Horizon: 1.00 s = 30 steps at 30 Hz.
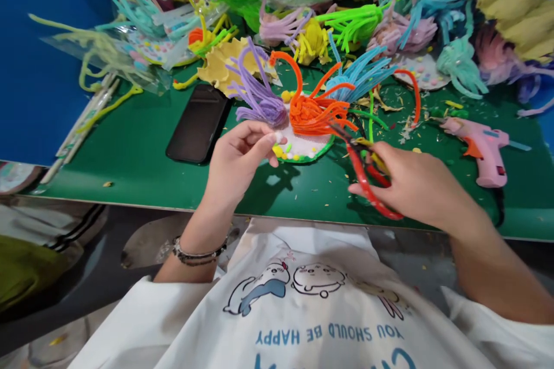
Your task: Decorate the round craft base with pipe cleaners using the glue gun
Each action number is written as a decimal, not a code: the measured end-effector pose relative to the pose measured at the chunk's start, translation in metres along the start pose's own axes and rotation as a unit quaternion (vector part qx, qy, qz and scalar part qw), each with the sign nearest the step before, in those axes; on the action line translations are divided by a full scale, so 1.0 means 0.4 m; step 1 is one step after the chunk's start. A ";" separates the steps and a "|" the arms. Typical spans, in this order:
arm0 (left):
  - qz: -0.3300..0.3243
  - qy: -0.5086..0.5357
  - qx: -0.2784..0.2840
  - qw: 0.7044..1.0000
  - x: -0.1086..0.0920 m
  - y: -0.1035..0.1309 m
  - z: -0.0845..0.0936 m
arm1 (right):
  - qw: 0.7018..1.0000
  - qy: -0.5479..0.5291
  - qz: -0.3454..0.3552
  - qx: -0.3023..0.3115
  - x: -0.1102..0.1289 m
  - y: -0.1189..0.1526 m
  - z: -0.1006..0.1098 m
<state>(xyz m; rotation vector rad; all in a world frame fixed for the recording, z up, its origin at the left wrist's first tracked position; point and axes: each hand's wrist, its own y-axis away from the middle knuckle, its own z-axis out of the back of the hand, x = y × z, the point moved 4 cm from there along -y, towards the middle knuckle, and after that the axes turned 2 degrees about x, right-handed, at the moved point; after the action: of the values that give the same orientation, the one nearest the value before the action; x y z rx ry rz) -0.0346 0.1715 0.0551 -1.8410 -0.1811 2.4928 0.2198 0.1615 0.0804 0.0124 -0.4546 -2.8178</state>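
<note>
A round white disc with a green rim and small pom-poms along its edge lies on the table. On it sit bundles of bent pipe cleaners: an orange one, a purple one and a blue one. At the disc's left edge, my left hand pinches what looks like a small white pom-pom between thumb and fingers. My right hand grips red-handled scissors, their blades close to the ends of the orange bundle. Whether the blades touch it I cannot tell.
A black phone lies left of the disc, and a pink glue gun rests on the right. Behind are several more pipe-cleaner bundles, including a bright green one, and a piece of yellow crumpled material. Scraps litter the green tabletop.
</note>
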 end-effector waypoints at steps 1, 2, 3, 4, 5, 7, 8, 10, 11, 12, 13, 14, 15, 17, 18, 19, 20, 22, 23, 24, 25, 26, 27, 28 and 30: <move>0.001 0.007 -0.016 1.000 -0.004 0.000 0.009 | 1.000 -0.008 -0.027 -0.012 -0.030 0.013 0.001; 0.002 0.020 -0.038 0.999 -0.006 0.001 0.020 | 0.998 -0.013 -0.057 -0.022 -0.060 0.024 0.000; 0.003 0.034 -0.060 0.998 -0.008 0.001 0.033 | 0.996 -0.010 -0.088 -0.027 -0.088 0.033 -0.004; 0.004 0.048 -0.077 0.996 -0.008 0.001 0.045 | 0.993 0.000 -0.118 -0.028 -0.114 0.039 -0.009; 0.003 0.058 -0.086 0.995 -0.007 0.000 0.054 | 0.990 0.010 -0.136 -0.027 -0.136 0.041 -0.017; -0.001 0.072 -0.088 0.993 -0.002 -0.004 0.066 | 0.990 0.021 -0.137 -0.030 -0.168 0.035 -0.037; -0.006 0.082 -0.083 0.993 0.002 -0.007 0.066 | 0.991 0.017 -0.125 -0.045 -0.181 0.030 -0.046; -0.020 0.107 -0.073 0.991 0.011 -0.013 0.062 | 0.989 0.001 -0.099 -0.110 -0.204 0.023 -0.055; -0.029 0.118 -0.069 0.990 0.016 -0.017 0.058 | 0.984 -0.005 -0.094 -0.149 -0.216 0.025 -0.055; -0.037 0.125 -0.066 0.989 0.021 -0.020 0.054 | 0.977 -0.004 -0.104 -0.184 -0.229 0.030 -0.052; -0.041 0.126 -0.065 0.989 0.026 -0.024 0.052 | 0.970 0.007 -0.132 -0.206 -0.244 0.039 -0.049; -0.042 0.121 -0.064 0.990 0.032 -0.028 0.052 | 0.962 0.024 -0.173 -0.212 -0.259 0.051 -0.046; -0.047 0.113 -0.064 0.990 0.036 -0.032 0.054 | 0.952 0.045 -0.226 -0.203 -0.275 0.065 -0.045; -0.063 0.081 -0.056 0.993 0.041 -0.039 0.064 | 0.930 0.077 -0.321 -0.160 -0.303 0.095 -0.051; -0.074 0.054 -0.047 0.995 0.041 -0.041 0.071 | 0.921 0.085 -0.352 -0.142 -0.314 0.108 -0.058; -0.088 0.020 -0.034 0.995 0.041 -0.043 0.077 | 0.914 0.086 -0.375 -0.132 -0.325 0.120 -0.066; -0.098 -0.022 -0.026 0.995 0.040 -0.044 0.084 | 0.907 0.085 -0.393 -0.128 -0.337 0.130 -0.076; -0.109 -0.123 -0.018 0.986 0.039 -0.044 0.096 | 0.898 0.080 -0.416 -0.121 -0.363 0.144 -0.102; -0.117 -0.175 -0.011 0.977 0.038 -0.044 0.098 | 0.896 0.076 -0.421 -0.116 -0.377 0.148 -0.115; -0.129 -0.225 -0.001 0.966 0.037 -0.043 0.098 | 0.899 0.071 -0.419 -0.109 -0.390 0.148 -0.127; -0.142 -0.271 0.014 0.952 0.036 -0.044 0.096 | 0.902 0.064 -0.412 -0.107 -0.402 0.147 -0.136; -0.155 -0.314 0.032 0.936 0.037 -0.044 0.091 | 0.906 0.054 -0.407 -0.109 -0.413 0.144 -0.141; -0.168 -0.351 0.051 0.920 0.038 -0.046 0.085 | 0.907 0.042 -0.405 -0.108 -0.424 0.141 -0.144; -0.179 -0.384 0.065 0.903 0.040 -0.047 0.080 | 0.905 0.030 -0.411 -0.107 -0.435 0.137 -0.145; -0.196 -0.439 0.092 0.872 0.042 -0.050 0.069 | 0.897 0.007 -0.432 -0.096 -0.461 0.131 -0.146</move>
<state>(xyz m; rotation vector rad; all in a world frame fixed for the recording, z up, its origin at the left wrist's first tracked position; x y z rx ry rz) -0.0667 0.1912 0.0495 -0.4211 -0.2825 2.6852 0.4144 0.1480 0.0344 0.2555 -0.1758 -3.7207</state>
